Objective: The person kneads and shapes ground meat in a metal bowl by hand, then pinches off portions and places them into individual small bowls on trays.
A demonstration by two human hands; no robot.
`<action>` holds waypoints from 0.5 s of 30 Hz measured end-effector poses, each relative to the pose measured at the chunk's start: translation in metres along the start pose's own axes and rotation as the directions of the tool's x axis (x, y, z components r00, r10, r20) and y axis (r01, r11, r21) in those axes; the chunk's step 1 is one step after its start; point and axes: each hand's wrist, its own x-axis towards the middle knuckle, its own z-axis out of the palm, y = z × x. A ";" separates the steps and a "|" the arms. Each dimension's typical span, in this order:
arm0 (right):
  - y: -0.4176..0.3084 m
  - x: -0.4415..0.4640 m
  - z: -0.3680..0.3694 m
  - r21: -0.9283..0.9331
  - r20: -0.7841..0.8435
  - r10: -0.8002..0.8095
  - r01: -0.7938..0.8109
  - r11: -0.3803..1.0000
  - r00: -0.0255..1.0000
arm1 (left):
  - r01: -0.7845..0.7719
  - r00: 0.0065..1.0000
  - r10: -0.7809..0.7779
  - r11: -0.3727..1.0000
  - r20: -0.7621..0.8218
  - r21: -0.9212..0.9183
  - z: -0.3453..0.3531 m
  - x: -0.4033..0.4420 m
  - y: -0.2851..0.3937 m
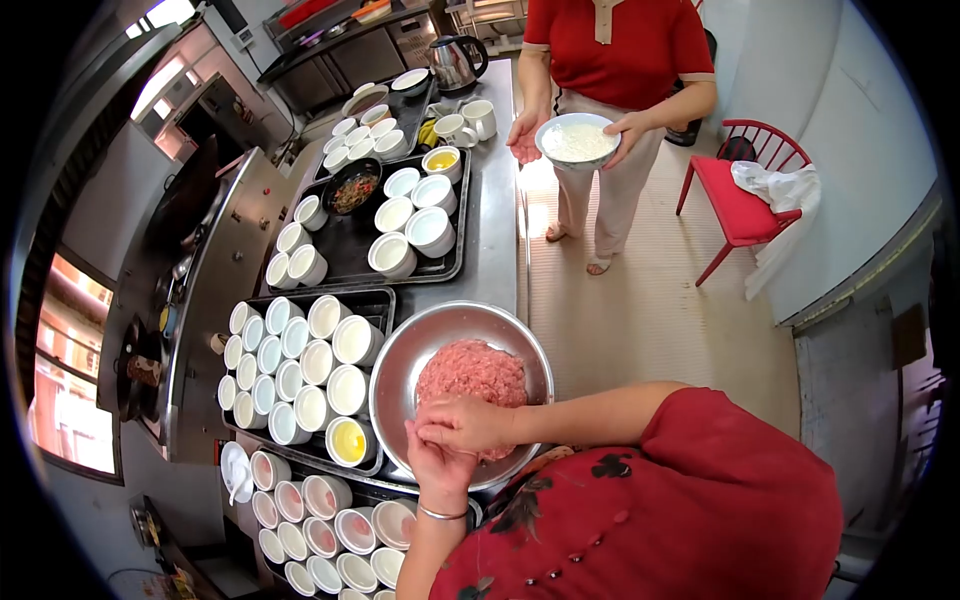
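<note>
A large steel bowl (395, 345) with a mound of pink minced meat (475, 365) stands at the counter's edge. Over its near side, my two hands are pressed together. My right hand (468, 424) is closed, its fingers curled down onto the palm side of my left hand (440, 468). The left, with a bangle on its wrist, is cupped below with its fingers folded up against the right. Whatever lies between them is hidden. Left of the bowl, white ramekins (348, 390) fill a black tray (385, 297); one ramekin (350, 442) contains something yellow.
Ramekins with pink meat (355, 530) stand at the lower left. Farther up are another tray (455, 262), a dark bowl (354, 188), mugs (480, 118) and a kettle (455, 65). Across the counter, another person (620, 60) holds a white-filled bowl (578, 140). A red chair (740, 190) stands right.
</note>
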 end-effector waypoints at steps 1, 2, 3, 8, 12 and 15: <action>-0.001 -0.002 0.001 0.049 0.046 0.060 -0.062 0.997 0.997 | -0.032 0.999 0.032 0.999 -0.002 0.021 -0.005 0.002 0.001; -0.003 -0.003 0.001 0.049 0.046 0.063 -0.065 0.997 0.997 | -0.065 0.998 0.065 0.997 -0.007 0.039 -0.009 0.003 0.002; -0.006 -0.004 0.000 0.112 0.011 0.028 -0.029 0.993 1.000 | -0.064 0.998 0.064 0.997 -0.006 0.036 -0.008 0.002 0.002; -0.018 -0.001 -0.010 0.196 -0.113 -0.046 0.068 0.978 0.992 | -0.065 0.988 0.074 0.996 0.134 -0.065 -0.007 0.006 0.004; -0.024 0.003 -0.011 0.343 -0.221 -0.029 0.105 0.934 0.975 | 0.025 0.977 0.008 0.988 0.214 -0.153 -0.017 0.013 0.005; -0.007 0.011 -0.013 0.782 -0.291 0.388 -0.016 0.623 0.874 | -0.240 0.971 0.241 0.964 0.008 0.116 -0.001 0.010 0.006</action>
